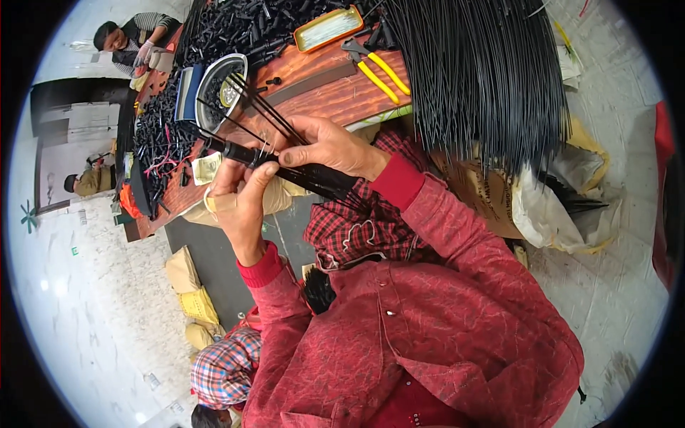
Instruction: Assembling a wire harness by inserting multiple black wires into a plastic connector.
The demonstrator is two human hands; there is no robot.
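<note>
My left hand (pixel 244 207) is closed around a black tubular fitting (pixel 239 151), with its thumb pressed along the side. Several thin black rods (pixel 267 107) fan out from the fitting toward the table. My right hand (pixel 334 150) pinches at the base of these rods, its thumb and fingertips meeting the fitting just beside the left thumb. Fine pale wire ends show between the two hands. A dark bundle of rods (pixel 321 182) runs from under my right hand to the red-and-black checked cloth (pixel 349 232) on my lap. The exact joint is hidden by my fingers.
On the reddish wooden table (pixel 342 93) lie yellow-handled pliers (pixel 378 71), a flat metal bar (pixel 307 87), an orange-rimmed tray (pixel 328 30), a metal bowl (pixel 210 78) and heaped black parts (pixel 235 32). Long black rods (pixel 485 85) hang over the right edge. Other people sit nearby.
</note>
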